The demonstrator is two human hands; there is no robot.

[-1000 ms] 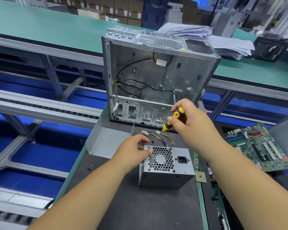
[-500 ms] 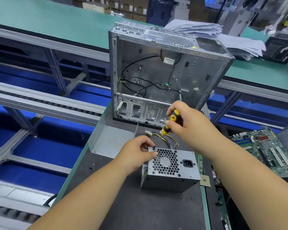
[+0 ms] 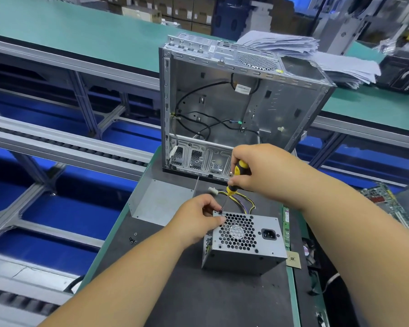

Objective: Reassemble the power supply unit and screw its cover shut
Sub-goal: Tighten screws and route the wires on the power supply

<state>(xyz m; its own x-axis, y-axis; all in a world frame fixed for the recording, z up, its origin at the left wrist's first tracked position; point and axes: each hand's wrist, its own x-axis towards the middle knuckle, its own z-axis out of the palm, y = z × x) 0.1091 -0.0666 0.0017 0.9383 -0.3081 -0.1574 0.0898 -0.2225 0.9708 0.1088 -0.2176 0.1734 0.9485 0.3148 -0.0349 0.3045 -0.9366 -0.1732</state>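
- The power supply unit [image 3: 245, 246] sat on the dark mat [image 3: 198, 298], in front of the open computer case [image 3: 234, 109], with its fan grille turned up toward you.
- Your left hand [image 3: 196, 220] rested against the unit's far left corner, fingers curled in a pinch around the screw [image 3: 220, 212] at that corner.
- Your right hand [image 3: 262, 171] was above and behind the unit, between it and the case, clenched around the yellow-and-black screwdriver [image 3: 234, 180].
- The screwdriver's shaft slanted down and left from that hand; its tip met the screw at the unit's far left corner, just beside your left fingertips.
- The unit's wire bundle [image 3: 241, 199] trailed from its rear toward the case, passing under your right hand.
- A few loose screws [image 3: 132, 239] lay on the mat well left of the unit.
- A bent metal panel [image 3: 161, 201] lay left of the unit, behind your left hand.
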